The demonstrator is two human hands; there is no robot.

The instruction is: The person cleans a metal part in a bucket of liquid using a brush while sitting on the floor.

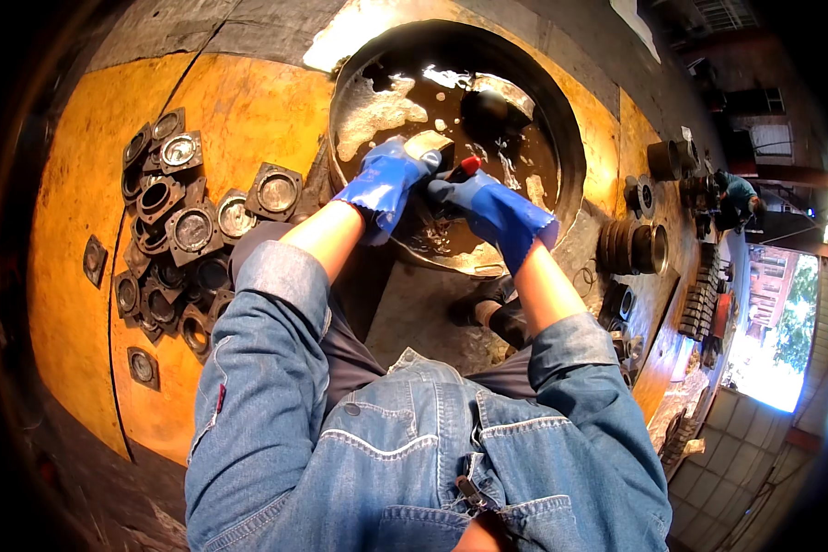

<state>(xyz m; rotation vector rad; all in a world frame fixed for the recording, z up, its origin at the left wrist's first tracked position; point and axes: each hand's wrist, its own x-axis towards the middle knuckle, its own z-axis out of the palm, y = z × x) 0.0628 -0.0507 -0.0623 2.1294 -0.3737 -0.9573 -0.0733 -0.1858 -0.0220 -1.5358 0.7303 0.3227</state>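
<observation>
Both my hands wear blue rubber gloves and work close together over a round metal basin (572, 175) of dark, foamy liquid. My left hand (384, 184) is closed at the near left of the basin, gripping a dark metal part (440, 193), mostly hidden between the gloves. A pale, light-topped piece (428, 143) shows just beyond its fingers. My right hand (492, 204) is closed around a red-tipped tool (469, 166), its end showing above the thumb and the rest covered. Farther back in the basin sits a dark rounded object (492, 112), partly in the liquid.
On the yellow boards at left lies a heap of square-flanged metal castings (193, 228) with round openings. Metal rings (633, 247) and other parts stand at right. A person (738, 202) is farther off at right. My shoe (477, 305) is below the basin.
</observation>
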